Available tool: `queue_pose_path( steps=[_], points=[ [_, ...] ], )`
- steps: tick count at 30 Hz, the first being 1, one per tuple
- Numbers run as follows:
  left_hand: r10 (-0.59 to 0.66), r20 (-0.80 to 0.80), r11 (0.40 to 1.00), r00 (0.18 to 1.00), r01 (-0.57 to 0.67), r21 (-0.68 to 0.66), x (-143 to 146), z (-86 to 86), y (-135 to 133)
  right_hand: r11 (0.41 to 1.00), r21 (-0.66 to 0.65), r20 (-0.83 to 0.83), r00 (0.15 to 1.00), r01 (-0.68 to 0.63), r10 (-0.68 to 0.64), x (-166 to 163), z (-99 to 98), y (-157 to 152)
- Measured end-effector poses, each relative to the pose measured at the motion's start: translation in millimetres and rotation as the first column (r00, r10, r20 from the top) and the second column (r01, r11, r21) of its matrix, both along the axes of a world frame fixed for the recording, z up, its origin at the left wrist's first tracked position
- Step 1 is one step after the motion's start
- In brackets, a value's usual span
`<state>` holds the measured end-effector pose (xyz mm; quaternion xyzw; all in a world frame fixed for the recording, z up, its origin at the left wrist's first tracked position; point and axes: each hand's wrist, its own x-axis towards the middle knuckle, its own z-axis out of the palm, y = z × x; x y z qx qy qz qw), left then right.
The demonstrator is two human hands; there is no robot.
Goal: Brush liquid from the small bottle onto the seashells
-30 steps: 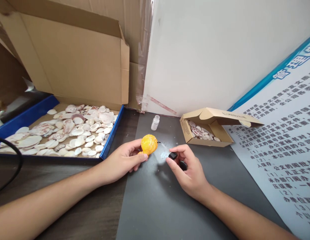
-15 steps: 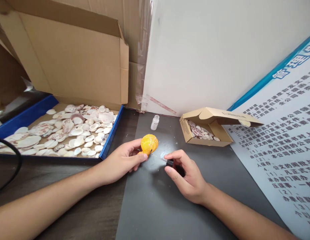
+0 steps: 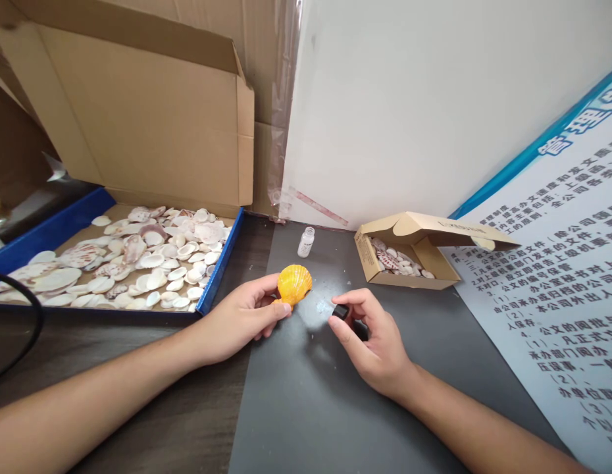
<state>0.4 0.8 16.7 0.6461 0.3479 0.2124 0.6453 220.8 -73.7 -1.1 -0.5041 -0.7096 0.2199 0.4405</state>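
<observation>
An orange-yellow scallop shell (image 3: 293,284) is pinched at its narrow end by my left hand (image 3: 254,308), raised a little above the dark grey surface. To its right, my right hand (image 3: 372,336) is closed on a small black bottle cap (image 3: 340,311), held between thumb and fingertips. The cap is apart from the shell; its far end is partly hidden by the fingers. Behind the shell stands a small clear-and-white bottle (image 3: 306,243), upright and with no cap on its neck.
At left, a blue-edged cardboard box (image 3: 221,263) holds many pale shells (image 3: 153,257), its lid raised. A smaller brown box (image 3: 368,260) with shells sits at right, its flap half open. Pale residue (image 3: 324,308) marks the grey mat (image 3: 296,408). A printed sheet (image 3: 557,276) lies at far right.
My right hand has shifted slightly right and up, away from the shell, and the black bottle cap has turned to show more of its side. My left hand stays nearly still.
</observation>
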Motion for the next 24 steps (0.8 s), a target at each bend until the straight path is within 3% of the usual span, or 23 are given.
queue_pose_path(
  steps=[8,15,21,24],
  points=[
    [-0.002,0.001,1.0,1.0,0.002,0.003,0.2,-0.1,0.6,0.997,-0.012,-0.017,0.996,0.082,-0.082,-1.7,-2.1,1.6],
    [-0.006,0.008,1.0,1.0,0.006,-0.01,-0.1,-1.2,0.7,0.99,-0.025,0.015,0.99,-0.138,0.138,1.6,0.8,-3.1],
    [0.004,0.01,1.0,1.0,-0.003,-0.015,0.0,-1.3,0.4,0.999,-0.006,0.001,0.999,0.052,-0.052,-1.2,-1.5,0.5],
    [0.007,0.012,1.0,1.0,-0.007,-0.016,0.7,-1.1,0.4,0.997,-0.015,-0.006,0.997,0.076,-0.076,-1.1,-2.3,1.2]
  ],
)
